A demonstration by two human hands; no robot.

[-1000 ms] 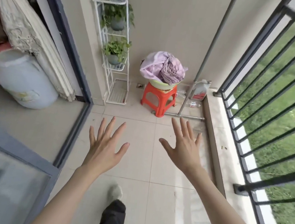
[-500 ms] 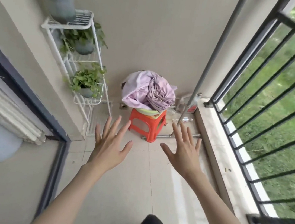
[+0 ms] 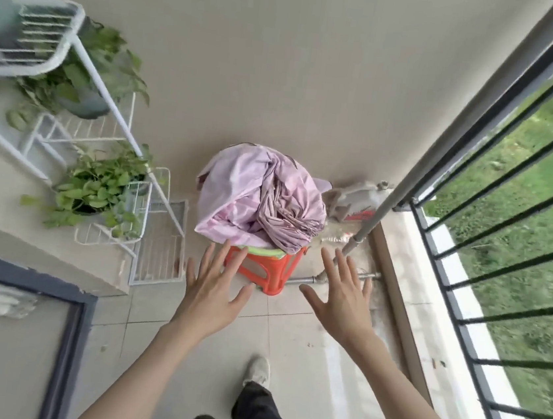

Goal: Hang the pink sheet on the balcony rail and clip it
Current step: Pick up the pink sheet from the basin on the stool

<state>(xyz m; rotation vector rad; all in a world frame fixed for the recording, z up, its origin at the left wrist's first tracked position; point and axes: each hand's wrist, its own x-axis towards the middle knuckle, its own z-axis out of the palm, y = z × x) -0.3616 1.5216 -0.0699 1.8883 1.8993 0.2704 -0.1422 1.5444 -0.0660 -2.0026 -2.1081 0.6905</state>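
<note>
Atop the orange stool (image 3: 266, 270), pink sheet (image 3: 259, 195) bunched in a basin: soft, probably damp-heavy. Best gathered underneath. Left hand (image 3: 212, 291), right hand (image 3: 340, 299) spread, nothing held.

1. Left hand (image 3: 211, 296): back facing the camera, fingers straight and spread, thumb out to the right, holding nothing.
2. Right hand (image 3: 340, 299): same pose, thumb out to the left, holding nothing.
3. Both forearms bare, stretched forward.
4. One leg forward, dark trouser, pale shoe.
</note>
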